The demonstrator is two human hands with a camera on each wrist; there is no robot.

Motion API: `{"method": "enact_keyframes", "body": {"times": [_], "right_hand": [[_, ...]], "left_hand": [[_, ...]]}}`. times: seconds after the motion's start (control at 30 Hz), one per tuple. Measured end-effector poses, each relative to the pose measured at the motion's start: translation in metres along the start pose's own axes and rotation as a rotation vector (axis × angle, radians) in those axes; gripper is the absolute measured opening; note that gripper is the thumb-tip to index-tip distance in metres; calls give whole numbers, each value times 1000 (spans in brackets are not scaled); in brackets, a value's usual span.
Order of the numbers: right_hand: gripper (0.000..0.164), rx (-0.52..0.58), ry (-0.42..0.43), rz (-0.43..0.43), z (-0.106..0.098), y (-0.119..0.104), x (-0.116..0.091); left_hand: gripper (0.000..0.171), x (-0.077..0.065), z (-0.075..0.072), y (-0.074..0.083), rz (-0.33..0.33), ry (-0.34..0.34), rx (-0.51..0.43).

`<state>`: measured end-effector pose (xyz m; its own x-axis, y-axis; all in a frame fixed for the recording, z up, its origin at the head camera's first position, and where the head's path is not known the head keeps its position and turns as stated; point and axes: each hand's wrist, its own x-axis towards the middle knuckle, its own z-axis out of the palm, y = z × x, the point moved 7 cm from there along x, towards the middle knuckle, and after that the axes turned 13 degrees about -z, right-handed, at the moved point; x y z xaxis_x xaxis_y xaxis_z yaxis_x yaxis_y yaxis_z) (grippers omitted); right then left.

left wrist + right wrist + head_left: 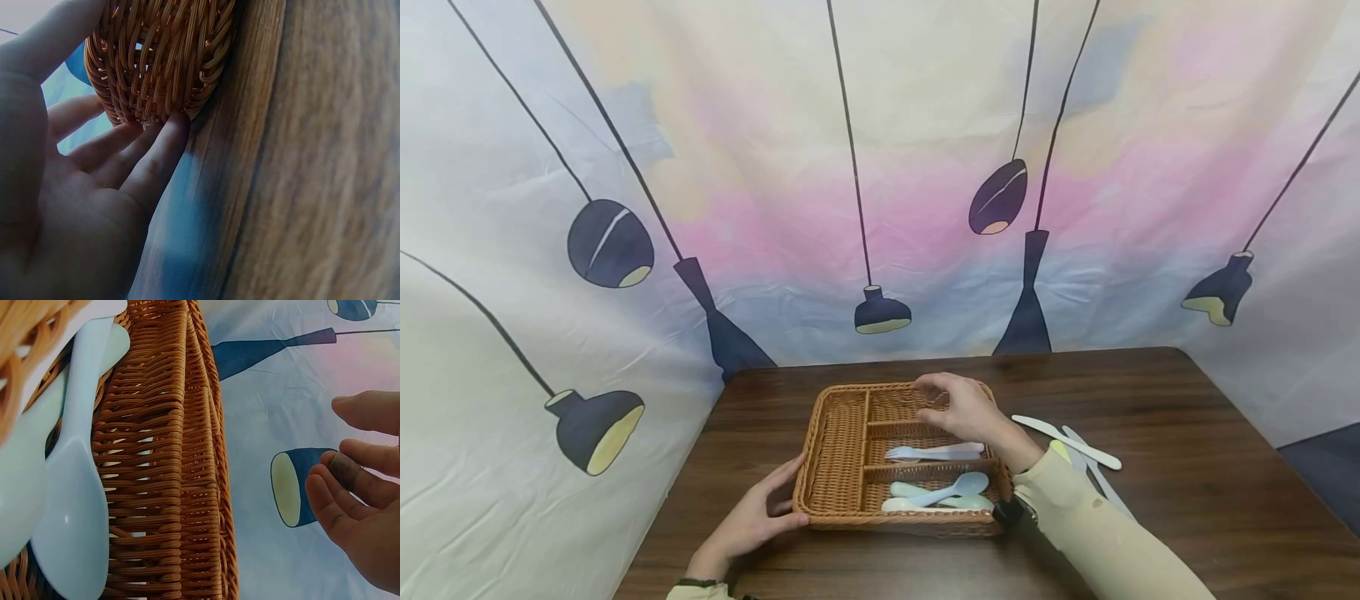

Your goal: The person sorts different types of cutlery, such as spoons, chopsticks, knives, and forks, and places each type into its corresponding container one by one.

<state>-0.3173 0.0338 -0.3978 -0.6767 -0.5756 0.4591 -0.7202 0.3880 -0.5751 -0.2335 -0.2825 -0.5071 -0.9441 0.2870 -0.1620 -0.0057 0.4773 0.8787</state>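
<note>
A brown wicker basket (pixel 837 454) with dividers lies on the table. My left hand (pixel 760 515) rests on its near left corner, and in the left wrist view the straight fingers (pixel 159 156) touch the woven side. Over the back right compartment hovers my right hand (pixel 962 408), its fingers loosely bent and nothing between them. Light blue and whitish forks (pixel 932 452) lie in the middle right compartment. In the front one, a light blue spoon (pixel 951 490) rests across pale green and white spoons (pixel 966 502). The left compartment shows bare wicker.
To the right of the basket, a white knife (pixel 1067 442) lies across pale grey-blue knives (pixel 1101 479), with a yellow-green piece (pixel 1060 451) partly hidden by the right sleeve. The dark wooden table (pixel 1195 467) ends at a cloth backdrop (pixel 925 208) printed with lamps.
</note>
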Motion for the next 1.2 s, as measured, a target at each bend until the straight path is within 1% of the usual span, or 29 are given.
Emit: {"method": "enact_keyframes", "body": {"times": [0.27, 0.57, 0.83, 1.07, 1.2], "right_hand": [[42, -41, 31, 25, -8, 0, -3], [45, 30, 64, 43, -20, 2, -8], [46, -19, 96, 49, -31, 2, -14], [47, 2, 121, 85, -39, 5, -20], [47, -8, 126, 95, -43, 8, -23]], "left_hand": [[90, -1, 0, 0, -21, 8, -12], [90, 0, -1, -1, -16, 6, -17], [90, 0, 0, 0, -11, -1, -16], [89, 0, 0, -1, -6, 2, -9], [89, 0, 0, -1, -1, 2, -10]]}}
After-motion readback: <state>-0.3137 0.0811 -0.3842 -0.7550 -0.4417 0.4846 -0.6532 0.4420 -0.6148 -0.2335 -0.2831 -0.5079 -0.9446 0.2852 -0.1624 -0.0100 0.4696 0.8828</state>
